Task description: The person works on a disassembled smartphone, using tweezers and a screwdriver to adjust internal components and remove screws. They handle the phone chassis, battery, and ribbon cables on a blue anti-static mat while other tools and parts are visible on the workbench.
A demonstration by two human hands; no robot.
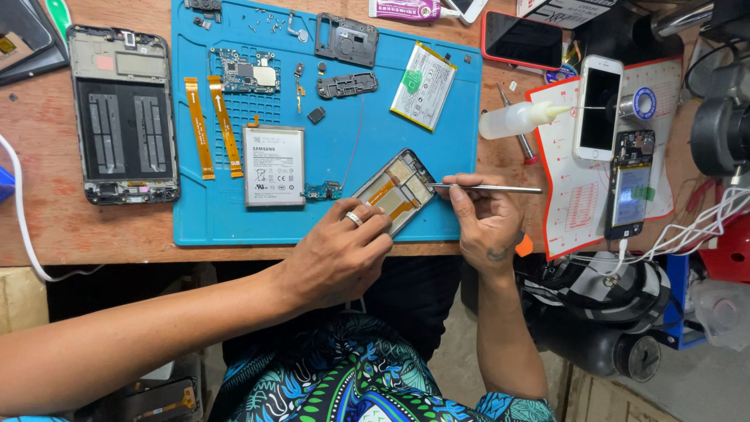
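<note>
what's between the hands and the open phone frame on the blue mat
Nothing visible. The left hand already rests on the near end of the phone frame, and the right hand holds a thin metal tool whose tip reaches the frame's right edge. The loose battery and small connector board lie off to the side.

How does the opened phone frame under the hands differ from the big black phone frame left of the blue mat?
The opened phone frame lies tilted on the blue mat, steadied by the left hand; the big black phone frame lies straight on bare wood, untouched. The first looks smaller. Both are stripped.
</note>
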